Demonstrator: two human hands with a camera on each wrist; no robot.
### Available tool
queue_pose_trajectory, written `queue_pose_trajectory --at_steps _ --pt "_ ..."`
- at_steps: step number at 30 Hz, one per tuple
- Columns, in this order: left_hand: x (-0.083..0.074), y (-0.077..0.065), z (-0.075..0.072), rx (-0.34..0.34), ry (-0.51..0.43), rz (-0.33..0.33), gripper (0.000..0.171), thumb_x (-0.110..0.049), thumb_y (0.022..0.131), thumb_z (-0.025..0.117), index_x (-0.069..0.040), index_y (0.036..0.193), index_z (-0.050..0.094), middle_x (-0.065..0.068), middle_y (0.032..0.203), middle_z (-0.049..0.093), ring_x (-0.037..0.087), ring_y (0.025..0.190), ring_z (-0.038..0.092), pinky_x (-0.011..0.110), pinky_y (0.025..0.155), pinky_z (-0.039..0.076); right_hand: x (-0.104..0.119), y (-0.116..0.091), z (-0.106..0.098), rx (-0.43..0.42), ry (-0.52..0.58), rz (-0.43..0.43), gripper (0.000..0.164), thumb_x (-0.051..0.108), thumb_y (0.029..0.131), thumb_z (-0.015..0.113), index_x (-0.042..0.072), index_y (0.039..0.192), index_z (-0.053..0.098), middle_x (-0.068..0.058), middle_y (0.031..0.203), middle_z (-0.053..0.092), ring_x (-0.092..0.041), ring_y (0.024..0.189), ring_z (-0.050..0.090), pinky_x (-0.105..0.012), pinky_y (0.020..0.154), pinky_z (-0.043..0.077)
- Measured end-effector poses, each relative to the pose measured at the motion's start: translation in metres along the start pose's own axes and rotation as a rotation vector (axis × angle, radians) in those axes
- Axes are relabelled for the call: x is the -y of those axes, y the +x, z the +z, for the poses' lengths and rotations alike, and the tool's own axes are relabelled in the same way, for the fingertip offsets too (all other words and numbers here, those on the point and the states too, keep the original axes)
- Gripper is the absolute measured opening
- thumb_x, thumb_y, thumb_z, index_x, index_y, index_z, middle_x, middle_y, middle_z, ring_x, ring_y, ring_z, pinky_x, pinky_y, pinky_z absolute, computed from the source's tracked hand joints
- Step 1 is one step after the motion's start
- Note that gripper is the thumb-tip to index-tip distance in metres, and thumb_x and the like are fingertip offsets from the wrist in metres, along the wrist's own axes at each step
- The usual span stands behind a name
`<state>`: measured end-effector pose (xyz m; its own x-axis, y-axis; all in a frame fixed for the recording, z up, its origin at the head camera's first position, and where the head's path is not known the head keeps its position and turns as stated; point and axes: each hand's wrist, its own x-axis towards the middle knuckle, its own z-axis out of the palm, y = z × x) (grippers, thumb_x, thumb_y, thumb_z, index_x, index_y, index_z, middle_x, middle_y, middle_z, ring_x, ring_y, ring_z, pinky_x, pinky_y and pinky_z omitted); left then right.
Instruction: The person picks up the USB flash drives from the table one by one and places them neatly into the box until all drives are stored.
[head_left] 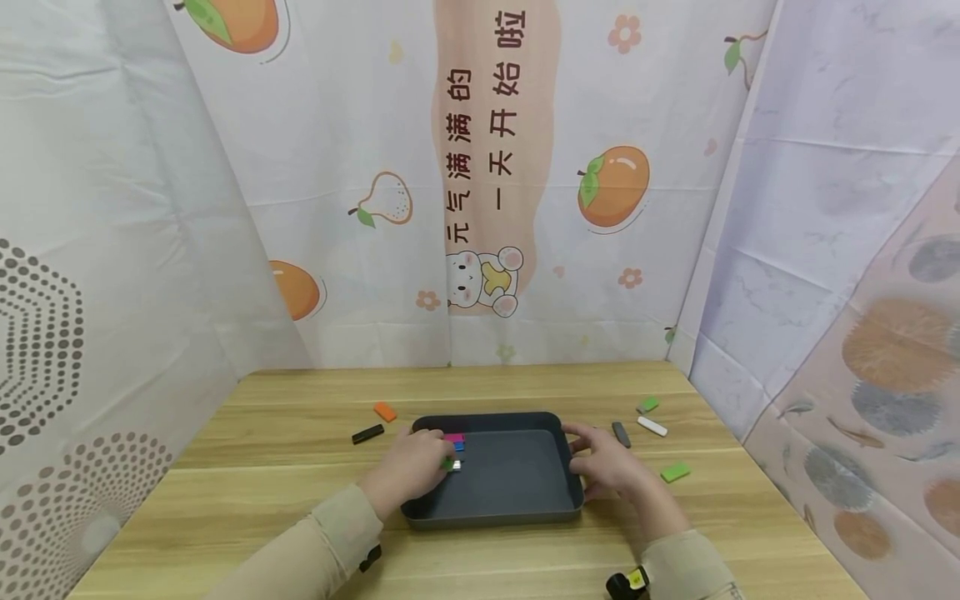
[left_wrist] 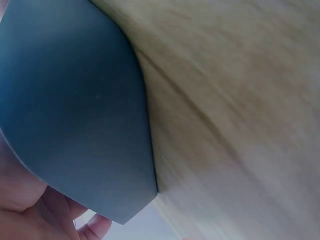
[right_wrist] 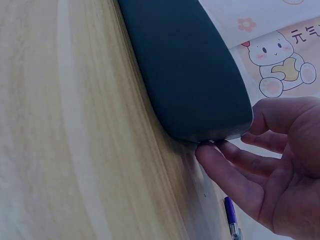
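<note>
A dark grey rectangular tray (head_left: 517, 518) stands between both hands. Over its left wall reaches my left hand (head_left: 412, 468), pinching a green USB flash drive (head_left: 448, 464) with a silver plug just above the tray floor; fingers cover part of it. Beside that lie a pink USB flash drive (head_left: 454, 437) and a blue one (head_left: 460, 447), both inside the tray. My right hand (head_left: 609, 460) holds the tray's right wall, with fingertips (right_wrist: 212, 152) low against the outside near a corner. In the left wrist view, the tray wall (left_wrist: 80, 110) hides most of the left fingers.
Left of the tray lie a black stick (head_left: 367, 434) and an orange one (head_left: 385, 411). To the right are a grey stick (head_left: 621, 433), a white stick (head_left: 652, 426), and two green ones (head_left: 675, 472). A purple stick (right_wrist: 230, 212) lies beyond the right hand. Curtains surround the wooden table (head_left: 247, 483).
</note>
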<state>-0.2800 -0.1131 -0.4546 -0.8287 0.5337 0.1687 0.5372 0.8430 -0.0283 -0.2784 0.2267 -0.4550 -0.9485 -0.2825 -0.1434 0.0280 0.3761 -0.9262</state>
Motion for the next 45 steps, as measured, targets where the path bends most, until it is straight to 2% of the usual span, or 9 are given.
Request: queue_pose_trajectory --at_steps 11,31,37,43,45 --pt "0.0003 0.0016 0.003 -0.001 0.024 0.01 0.017 -0.023 0.084 0.083 -0.023 0.1 0.08 -0.004 0.094 0.068 0.019 0.089 0.066 0.054 0.084 0.049 -0.0021 -0.0009 0.0008 -0.001 0.003 -0.003 0.075 -0.007 0.085 0.059 0.003 0.156 0.037 -0.029 0.13 0.05 -0.033 0.076 0.07 -0.049 0.058 0.06" --pt "0.0012 0.0055 0.0076 -0.016 0.022 0.014 0.014 -0.024 0.084 0.084 -0.024 0.097 0.08 -0.005 0.088 0.066 0.017 0.083 0.064 0.051 0.08 0.049 -0.0028 0.0019 0.0 0.005 0.002 -0.005 0.074 -0.007 0.085 0.06 0.004 0.155 0.038 -0.03 0.131 0.049 -0.033 0.077 0.07 -0.049 0.059 0.06" --pt "0.0001 0.005 0.0051 -0.004 0.025 0.006 0.013 -0.026 0.084 0.084 -0.023 0.095 0.079 -0.003 0.091 0.067 0.02 0.085 0.065 0.055 0.085 0.049 -0.002 0.002 -0.0001 0.005 0.01 0.004 0.075 -0.006 0.085 0.061 0.005 0.155 0.038 -0.029 0.131 0.05 -0.032 0.08 0.069 -0.05 0.059 0.06" --pt "-0.0011 0.0047 0.0051 -0.01 0.024 0.01 0.01 -0.027 0.084 0.083 -0.023 0.093 0.079 -0.005 0.086 0.064 0.016 0.081 0.063 0.049 0.078 0.047 -0.0015 0.001 0.0 0.01 0.025 0.013 0.075 -0.008 0.086 0.059 0.005 0.156 0.037 -0.03 0.131 0.049 -0.033 0.081 0.069 -0.05 0.06 0.06" --pt "-0.0004 0.0048 0.0056 -0.007 0.018 0.009 0.011 -0.027 0.084 0.083 -0.023 0.094 0.079 -0.005 0.087 0.064 0.017 0.082 0.064 0.051 0.081 0.048 -0.0012 0.0007 0.0003 0.013 0.029 0.015 0.075 -0.008 0.086 0.059 0.005 0.156 0.037 -0.029 0.131 0.049 -0.033 0.081 0.069 -0.051 0.06 0.06"
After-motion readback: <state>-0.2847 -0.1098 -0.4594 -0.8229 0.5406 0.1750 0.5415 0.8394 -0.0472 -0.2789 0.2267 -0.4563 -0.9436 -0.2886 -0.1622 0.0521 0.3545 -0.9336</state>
